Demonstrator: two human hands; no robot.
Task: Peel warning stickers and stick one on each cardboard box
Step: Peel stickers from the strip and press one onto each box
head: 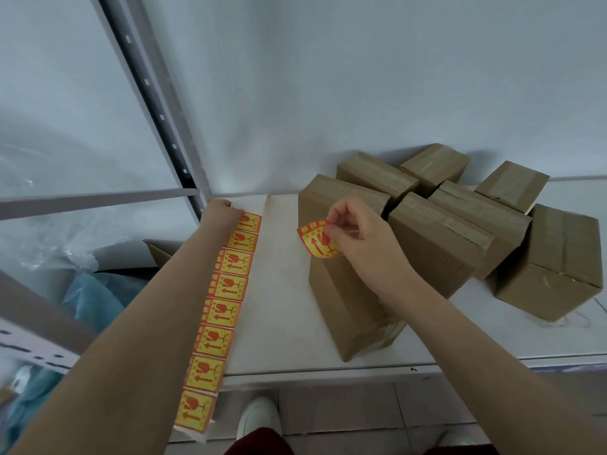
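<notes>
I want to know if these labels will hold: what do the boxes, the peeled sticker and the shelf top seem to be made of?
Boxes: matte brown cardboard, seams under glossier tape. Peeled sticker, pinched by the right hand: thin printed paper or film, since it curls. Shelf top: smooth white, perhaps laminate or painted board; unclear.

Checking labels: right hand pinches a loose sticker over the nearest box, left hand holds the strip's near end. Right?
Wrong end: the left hand holds the far end of the strip; its near end hangs off the table, per the head view. Rest stands.
</notes>
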